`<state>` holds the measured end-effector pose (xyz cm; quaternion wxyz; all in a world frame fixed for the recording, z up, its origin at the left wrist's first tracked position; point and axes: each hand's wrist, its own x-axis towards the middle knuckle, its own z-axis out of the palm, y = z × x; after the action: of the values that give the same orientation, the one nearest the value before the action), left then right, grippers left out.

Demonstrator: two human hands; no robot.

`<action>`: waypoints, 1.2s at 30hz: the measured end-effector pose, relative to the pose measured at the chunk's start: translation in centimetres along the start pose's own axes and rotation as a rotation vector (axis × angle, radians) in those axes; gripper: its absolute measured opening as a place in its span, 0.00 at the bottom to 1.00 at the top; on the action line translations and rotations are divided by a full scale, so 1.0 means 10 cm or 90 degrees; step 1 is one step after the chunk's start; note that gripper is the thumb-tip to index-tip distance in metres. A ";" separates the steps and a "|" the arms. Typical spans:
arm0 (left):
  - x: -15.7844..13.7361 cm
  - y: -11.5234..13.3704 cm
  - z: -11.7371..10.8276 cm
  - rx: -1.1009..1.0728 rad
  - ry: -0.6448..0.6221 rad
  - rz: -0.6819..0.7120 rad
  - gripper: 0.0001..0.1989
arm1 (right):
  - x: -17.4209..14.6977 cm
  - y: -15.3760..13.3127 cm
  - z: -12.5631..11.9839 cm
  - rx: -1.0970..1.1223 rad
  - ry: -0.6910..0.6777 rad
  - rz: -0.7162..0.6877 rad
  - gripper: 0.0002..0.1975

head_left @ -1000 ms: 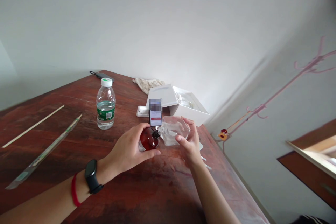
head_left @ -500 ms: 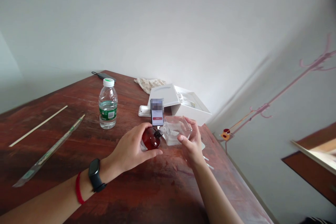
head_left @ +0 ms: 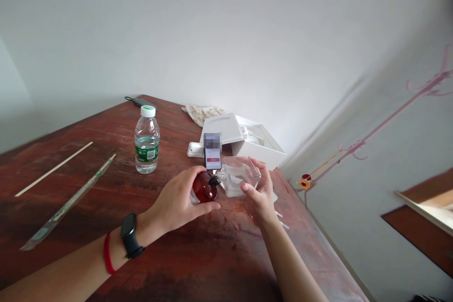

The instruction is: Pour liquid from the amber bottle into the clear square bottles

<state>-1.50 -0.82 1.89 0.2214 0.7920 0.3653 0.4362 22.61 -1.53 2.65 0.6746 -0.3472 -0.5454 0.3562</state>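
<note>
My left hand is wrapped round a reddish-brown bottle with a dark neck and a pale label partly covered by my fingers. In my right hand is a clear square glass bottle, tipped on its side with its neck pointing left. The two necks meet, or nearly so, between my hands; whether any liquid passes there I cannot tell. Just behind them a phone stands propped up with its screen lit.
A water bottle with a green label stands to the left. Farther left lie a thin stick and wrapped chopsticks. Behind the phone are a white open box, a white case and a cloth. A pink rack leans right.
The whole view has shifted very slightly. Both hands keep their grip on the two bottles, with the necks held together as before.
</note>
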 end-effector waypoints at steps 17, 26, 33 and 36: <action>0.00 -0.01 0.00 -0.005 -0.008 0.010 0.35 | 0.00 0.01 -0.02 -0.014 -0.014 -0.020 0.34; 0.00 -0.02 0.01 -0.005 -0.018 0.007 0.35 | 0.00 0.02 -0.03 -0.013 -0.026 -0.038 0.33; 0.01 -0.02 0.00 -0.010 -0.019 0.003 0.35 | -0.01 0.02 -0.03 -0.020 -0.031 -0.047 0.32; 0.01 -0.02 0.01 -0.009 -0.017 0.003 0.36 | -0.01 0.01 -0.03 -0.023 -0.030 -0.050 0.32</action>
<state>-1.47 -0.57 1.74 0.2310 0.7972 0.3569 0.4286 22.85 -1.57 2.42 0.6686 -0.3296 -0.5806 0.3275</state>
